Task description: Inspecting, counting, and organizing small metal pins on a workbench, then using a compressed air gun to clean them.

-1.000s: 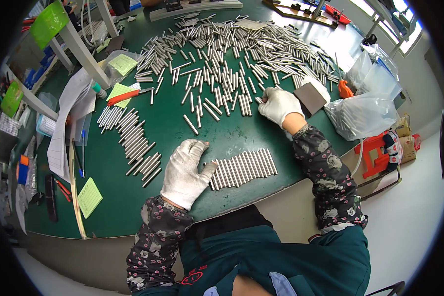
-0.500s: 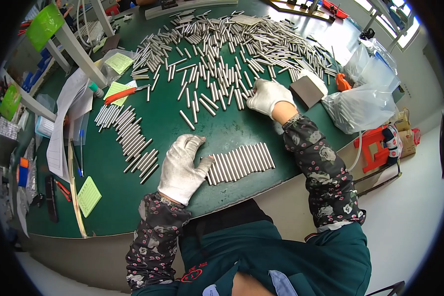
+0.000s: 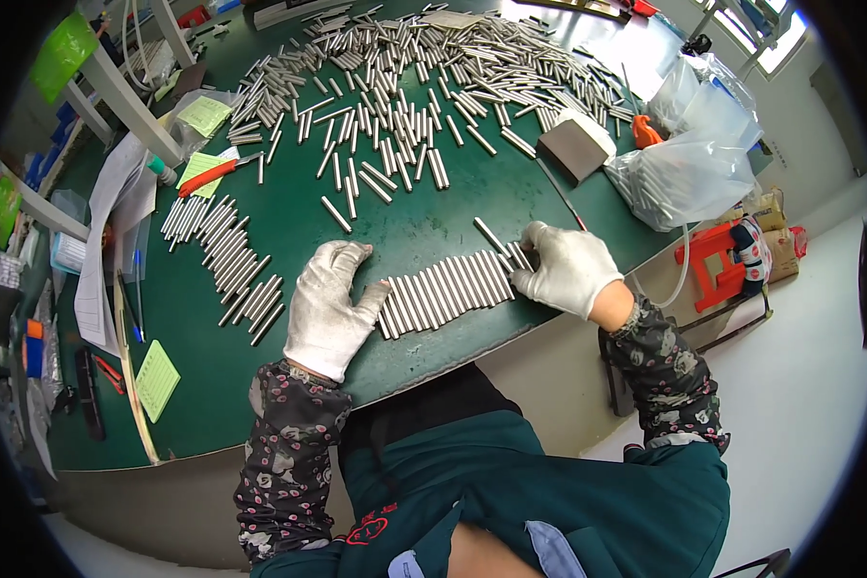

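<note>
A tidy row of metal rods (image 3: 448, 287) lies side by side on the green table (image 3: 405, 226) near its front edge. My left hand (image 3: 329, 306), in a white glove, rests flat with its fingers together against the row's left end. My right hand (image 3: 566, 266), also gloved, presses a few metal rods (image 3: 516, 254) against the row's right end. One loose rod (image 3: 487, 232) lies just beyond the right hand. A large scatter of loose rods (image 3: 414, 87) covers the far half of the table.
Another band of rods (image 3: 223, 258) lies at the left. Papers (image 3: 116, 217), a red-handled tool (image 3: 208, 176) and yellow notes sit further left. A grey block (image 3: 576, 144) and a clear plastic bag of rods (image 3: 689, 169) stand at the right. A red stool (image 3: 718, 260) is on the floor.
My right hand came back from the far pile to the near row's right end, bringing rods with it. My left hand stayed at the row's left end.
</note>
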Motion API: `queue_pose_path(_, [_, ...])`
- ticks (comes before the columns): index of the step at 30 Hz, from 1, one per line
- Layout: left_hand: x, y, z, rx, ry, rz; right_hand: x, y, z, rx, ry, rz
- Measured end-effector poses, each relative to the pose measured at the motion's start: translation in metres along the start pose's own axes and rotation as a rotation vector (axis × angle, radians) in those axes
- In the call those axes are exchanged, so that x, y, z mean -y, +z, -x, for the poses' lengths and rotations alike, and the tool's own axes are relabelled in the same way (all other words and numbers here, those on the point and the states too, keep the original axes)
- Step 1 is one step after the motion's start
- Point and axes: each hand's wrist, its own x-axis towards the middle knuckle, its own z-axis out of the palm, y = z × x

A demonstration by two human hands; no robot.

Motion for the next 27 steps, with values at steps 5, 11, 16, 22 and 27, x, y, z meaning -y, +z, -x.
queue_pose_path(5, [-0.004, 0.001, -0.002, -0.011, 0.034, 0.001, -0.019, -0.005, -0.010, -0.134, -0.013, -0.066])
queue_pose_path(11, [-0.005, -0.001, -0.002, 0.022, -0.073, 0.056, 0.015, 0.000, -0.049, 0.003, 0.026, -0.011])
queue_pose_path(16, [-0.009, -0.005, -0.003, 0.070, -0.150, 0.079, 0.013, -0.009, -0.062, 0.053, 0.066, -0.255])
queue_pose_path(22, [-0.011, -0.004, -0.004, 0.052, -0.113, 0.062, -0.035, -0.006, -0.035, 0.010, 0.162, -0.036])
queue_pose_path(27, [-0.006, -0.003, -0.002, 0.040, -0.100, 0.042, -0.025, -0.002, -0.011, 0.062, 0.061, -0.326])
